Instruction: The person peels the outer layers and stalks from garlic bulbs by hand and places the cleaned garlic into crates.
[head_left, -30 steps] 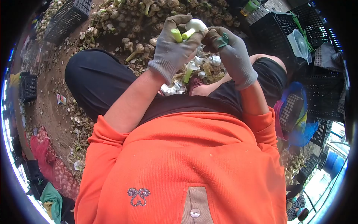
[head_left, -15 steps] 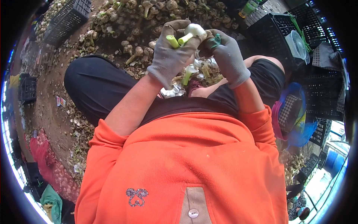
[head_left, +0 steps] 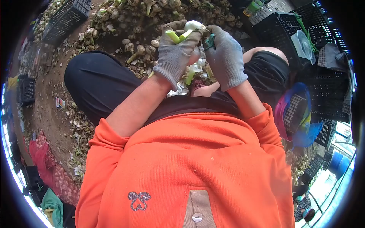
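Observation:
My left hand [head_left: 173, 57], in a grey work glove, is closed around a white garlic bulb [head_left: 193, 26] with a short cut green stem. A second green garlic stem [head_left: 172, 37] sticks out of the same grip; its bulb is hidden by the glove. My right hand [head_left: 227, 59], also gloved, is closed at the root end of the white bulb. A green wrap [head_left: 209, 41] shows at its thumb; whatever its fingers hold is hidden. Beneath the hands, between my legs, lie peeled white garlic bulbs [head_left: 194, 68] with stems.
A heap of unpeeled garlic [head_left: 175, 4] spreads ahead of me. Black plastic crates stand at upper left [head_left: 68, 21] and right [head_left: 272, 34], with a clear plastic tub [head_left: 303, 45] there. A red mesh sack [head_left: 57, 171] of garlic lies at lower left. Peelings litter the ground.
The white bulb has tipped and sits slightly further left, with more of it covered by the gloves. My right hand has moved a little left and turned more upright.

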Motion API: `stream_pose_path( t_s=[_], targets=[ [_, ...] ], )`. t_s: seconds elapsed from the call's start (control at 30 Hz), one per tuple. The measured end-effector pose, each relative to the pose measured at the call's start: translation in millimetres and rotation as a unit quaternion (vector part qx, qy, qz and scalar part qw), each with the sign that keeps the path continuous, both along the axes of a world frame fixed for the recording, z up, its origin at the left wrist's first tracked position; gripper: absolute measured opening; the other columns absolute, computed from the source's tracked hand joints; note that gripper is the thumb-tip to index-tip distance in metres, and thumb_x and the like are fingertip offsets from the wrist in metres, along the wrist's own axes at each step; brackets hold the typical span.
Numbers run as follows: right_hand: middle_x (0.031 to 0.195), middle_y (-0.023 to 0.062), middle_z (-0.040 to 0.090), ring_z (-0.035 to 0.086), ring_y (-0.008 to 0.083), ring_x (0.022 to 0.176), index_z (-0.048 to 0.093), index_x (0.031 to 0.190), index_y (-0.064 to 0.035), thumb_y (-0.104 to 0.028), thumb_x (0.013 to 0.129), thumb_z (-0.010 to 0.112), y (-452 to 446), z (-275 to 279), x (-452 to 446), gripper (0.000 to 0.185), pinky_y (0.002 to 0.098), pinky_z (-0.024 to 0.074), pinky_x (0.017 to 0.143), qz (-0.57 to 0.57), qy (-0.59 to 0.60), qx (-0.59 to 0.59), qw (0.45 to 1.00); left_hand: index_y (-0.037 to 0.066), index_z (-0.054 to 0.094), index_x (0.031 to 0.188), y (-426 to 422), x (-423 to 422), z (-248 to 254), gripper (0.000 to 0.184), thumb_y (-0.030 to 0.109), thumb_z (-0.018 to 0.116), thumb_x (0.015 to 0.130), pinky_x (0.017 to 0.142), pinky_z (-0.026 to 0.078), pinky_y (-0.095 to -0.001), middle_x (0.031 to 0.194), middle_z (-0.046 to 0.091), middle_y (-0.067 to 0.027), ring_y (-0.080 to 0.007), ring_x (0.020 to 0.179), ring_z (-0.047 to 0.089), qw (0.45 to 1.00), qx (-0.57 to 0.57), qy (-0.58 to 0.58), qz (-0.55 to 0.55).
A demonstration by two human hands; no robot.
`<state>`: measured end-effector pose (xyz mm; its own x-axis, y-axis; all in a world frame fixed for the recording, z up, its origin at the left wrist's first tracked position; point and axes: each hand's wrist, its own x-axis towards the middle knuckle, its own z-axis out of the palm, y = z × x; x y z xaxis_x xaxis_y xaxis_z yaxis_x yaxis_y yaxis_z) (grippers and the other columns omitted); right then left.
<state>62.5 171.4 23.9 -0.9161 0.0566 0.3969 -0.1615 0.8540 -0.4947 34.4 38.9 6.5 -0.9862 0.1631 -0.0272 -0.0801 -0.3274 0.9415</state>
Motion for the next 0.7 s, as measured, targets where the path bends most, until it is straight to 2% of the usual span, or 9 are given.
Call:
stream_pose_path(
  t_s=[0.1,0.2,0.23,0.3,0.33,0.43,0.53,0.67,0.7],
  targets=[
    [0.092,0.0188,0.069,0.067,0.0351,0.083,0.063,0.105,-0.0025,-0.016,0.088,0.061,7.5,-6.8,-7.1,0.022,0.0421,0.0523,0.074,-0.006,-0.041,-0.058,0.997,0.004,0.059,0.118,-10.0,-5.8,1.7,0.028,0.016,0.064,0.093,0.076,0.052,-0.0231,0.104,0.066,-0.0032,-0.0096,0.09,0.062,0.995,0.037,-0.045,-0.076],
    [0.088,0.0185,0.069,0.068,0.0323,0.078,0.065,0.105,-0.0008,-0.021,0.091,0.061,19.4,-12.8,-10.0,0.025,0.0389,0.0524,0.071,0.057,-0.16,-0.415,0.894,0.004,0.063,0.116,-14.5,-4.8,2.8,0.025,0.017,0.061,0.095,0.077,0.052,-0.0219,0.103,0.066,-0.0017,-0.0086,0.09,0.062,0.986,0.057,-0.104,-0.117],
    [0.087,0.0183,0.069,0.068,0.0314,0.077,0.065,0.106,-0.0005,-0.022,0.092,0.061,18.1,-15.2,-10.3,0.026,0.038,0.0522,0.07,0.062,-0.138,-0.396,0.906,0.004,0.064,0.115,-15.7,-4.4,2.5,0.024,0.017,0.061,0.096,0.078,0.052,-0.0216,0.103,0.067,-0.0013,-0.0084,0.09,0.062,0.984,0.055,-0.121,-0.118],
    [0.084,0.0181,0.069,0.068,0.0295,0.076,0.065,0.107,0.0002,-0.025,0.093,0.061,14.6,-21.7,-6.2,0.029,0.0363,0.0516,0.069,0.067,-0.097,-0.359,0.926,0.004,0.064,0.115,-10.1,-2.4,-9.4,0.023,0.016,0.061,0.095,0.079,0.052,-0.0214,0.104,0.067,-0.0018,-0.0096,0.093,0.063,0.997,0.011,0.02,-0.071],
    [0.086,0.0186,0.069,0.068,0.0325,0.078,0.065,0.105,-0.001,-0.025,0.093,0.061,12.9,-20.8,-4.7,0.027,0.0386,0.0513,0.069,0.03,-0.095,-0.252,0.963,0.004,0.064,0.115,-7.0,-1.4,-13.9,0.023,0.015,0.061,0.095,0.08,0.052,-0.0213,0.104,0.067,-0.002,-0.0103,0.094,0.064,0.995,-0.011,0.091,-0.049],
    [0.089,0.0189,0.069,0.067,0.0352,0.083,0.066,0.102,-0.0034,-0.026,0.092,0.062,19.0,-16.0,-3.3,0.025,0.041,0.0508,0.07,0.029,-0.105,-0.165,0.98,0.004,0.063,0.118,-2.7,-6.4,-9.5,0.025,0.014,0.061,0.095,0.082,0.053,-0.0221,0.108,0.067,-0.0041,-0.0127,0.097,0.065,0.997,-0.006,-0.062,-0.046],
    [0.091,0.0193,0.068,0.066,0.0376,0.087,0.066,0.098,-0.0055,-0.026,0.09,0.062,23.2,-9.2,-1.5,0.023,0.0428,0.0503,0.073,0.015,-0.123,-0.107,0.987,0.005,0.06,0.122,-8.4,-13.7,-20.5,0.028,0.017,0.059,0.096,0.083,0.054,-0.023,0.111,0.066,-0.0058,-0.0144,0.096,0.066,0.99,0.033,-0.058,-0.128],
    [0.089,0.0186,0.069,0.066,0.0368,0.086,0.065,0.101,-0.0044,-0.023,0.089,0.064,51.8,-39.3,-16.8,0.022,0.0412,0.0503,0.074,-0.046,-0.119,-0.062,0.99,0.006,0.059,0.124,-13.0,-16.6,-17.1,0.03,0.021,0.058,0.097,0.078,0.056,-0.0228,0.112,0.066,-0.0063,-0.0134,0.095,0.066,0.958,0.118,-0.169,-0.2],
    [0.088,0.0179,0.069,0.067,0.035,0.085,0.064,0.102,-0.0039,-0.022,0.088,0.065,53.4,-39.7,-15.9,0.022,0.0401,0.0504,0.074,-0.04,-0.12,-0.113,0.986,0.006,0.059,0.124,-11.7,-17.3,-16.8,0.031,0.021,0.058,0.097,0.077,0.056,-0.0229,0.111,0.067,-0.0062,-0.0132,0.095,0.066,0.964,0.095,-0.159,-0.189]
  ],
)
